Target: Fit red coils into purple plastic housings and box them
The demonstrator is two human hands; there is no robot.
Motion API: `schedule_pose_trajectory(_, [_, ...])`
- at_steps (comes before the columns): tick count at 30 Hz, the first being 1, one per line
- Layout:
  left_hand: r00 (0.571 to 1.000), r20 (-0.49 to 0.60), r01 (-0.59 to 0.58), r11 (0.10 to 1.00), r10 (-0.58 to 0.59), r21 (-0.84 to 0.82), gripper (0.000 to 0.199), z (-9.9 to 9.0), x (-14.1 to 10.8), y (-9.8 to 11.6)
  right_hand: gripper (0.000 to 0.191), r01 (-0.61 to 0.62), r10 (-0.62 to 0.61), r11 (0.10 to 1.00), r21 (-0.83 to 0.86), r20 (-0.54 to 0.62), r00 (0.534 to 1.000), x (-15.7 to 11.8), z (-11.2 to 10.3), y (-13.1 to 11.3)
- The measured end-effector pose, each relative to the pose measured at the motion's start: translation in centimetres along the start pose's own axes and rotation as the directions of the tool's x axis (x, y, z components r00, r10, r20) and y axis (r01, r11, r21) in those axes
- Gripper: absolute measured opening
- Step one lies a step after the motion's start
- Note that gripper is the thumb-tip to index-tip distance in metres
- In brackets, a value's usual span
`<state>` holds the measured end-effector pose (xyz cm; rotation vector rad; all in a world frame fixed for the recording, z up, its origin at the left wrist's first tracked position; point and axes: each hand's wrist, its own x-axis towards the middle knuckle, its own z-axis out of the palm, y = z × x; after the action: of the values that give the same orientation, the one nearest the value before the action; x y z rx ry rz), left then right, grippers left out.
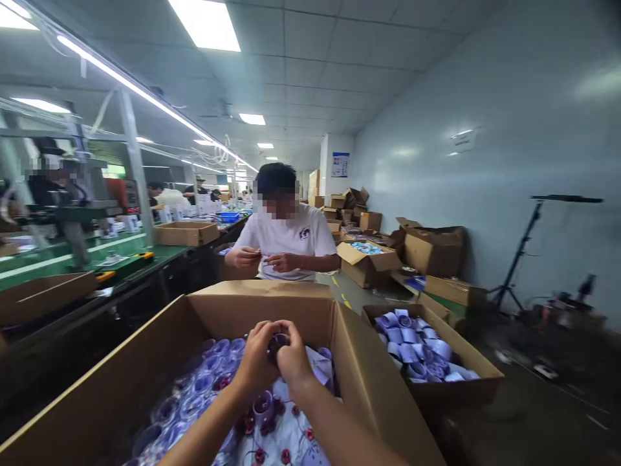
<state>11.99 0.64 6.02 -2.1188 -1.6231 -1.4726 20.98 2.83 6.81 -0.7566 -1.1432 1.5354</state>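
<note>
My left hand (256, 355) and my right hand (295, 357) meet over a large open cardboard box (356, 362), fingers closed around a small purple ring-shaped part (278, 340). Its middle looks dark, and the fingers hide most of its outside. Under my hands, several purple cylindrical cups (201, 383) fill the left of the box. Beneath my wrists, another purple cup (262, 404) stands with its opening up. Small red parts with thin wires (285, 456) lie on a white sheet (272, 446) at the near side.
A second carton (485, 372) with purple cups stands to the right. Across the box a person in a white shirt (286, 243) works with both hands. A green conveyor line (169, 254) runs along the left; cartons (371, 265) and a black tripod stand (517, 259) are on the right.
</note>
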Motion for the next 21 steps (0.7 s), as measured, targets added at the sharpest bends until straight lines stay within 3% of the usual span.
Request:
schedule_pose_trajectory(6, [0.988, -0.150, -0.035, 0.999, 0.040, 0.040, 0.037, 0.5, -0.2, -0.9, 0.048, -0.077, 0.079, 0.997, 0.020, -0.121, 0.990, -0.9, 1.1, -1.5])
schedule_pose_trajectory(9, [0.985, -0.171, -0.030, 0.998, 0.038, 0.051, 0.035, 0.8, -0.3, -1.3, 0.050, -0.078, 0.082, 0.996, 0.038, -0.124, 0.989, -0.8, 1.5, -1.2])
schedule_pose_trajectory(13, [0.991, -0.135, -0.002, 1.000, 0.001, -0.006, 0.040, 1.5, 0.0, -2.2, 0.050, -0.082, 0.066, 0.990, -0.116, -0.135, 0.989, 0.7, 0.8, -1.8])
schedule_pose_trajectory(15, [0.996, -0.068, 0.053, 0.998, -0.055, -0.024, 0.047, 1.7, 0.0, -3.4, 0.045, -0.080, 0.043, 0.980, -0.184, -0.198, 0.979, 1.9, -1.1, -3.2])
schedule_pose_trajectory(17, [0.980, 0.092, 0.174, 0.985, -0.174, 0.008, 0.050, 1.6, -0.3, -5.2, 0.036, -0.079, 0.004, 0.964, -0.255, -0.282, 0.959, 3.0, -4.3, -5.1])
schedule_pose_trajectory(18, [0.945, 0.205, 0.251, 0.967, -0.254, 0.038, 0.049, 1.5, -0.8, -6.4, 0.028, -0.080, -0.023, 0.949, -0.303, -0.322, 0.946, 3.3, -6.4, -6.2])
schedule_pose_trajectory(20, [0.826, 0.398, 0.393, 0.914, -0.399, 0.099, 0.044, 1.1, -2.1, -8.7, 0.012, -0.089, -0.074, 0.904, -0.419, -0.356, 0.931, 3.4, -11.1, -8.2])
schedule_pose_trajectory(21, [0.766, 0.454, 0.457, 0.882, -0.456, 0.116, 0.042, 0.8, -2.9, -9.7, 0.013, -0.081, -0.102, 0.873, -0.480, -0.342, 0.934, 3.3, -13.4, -9.0])
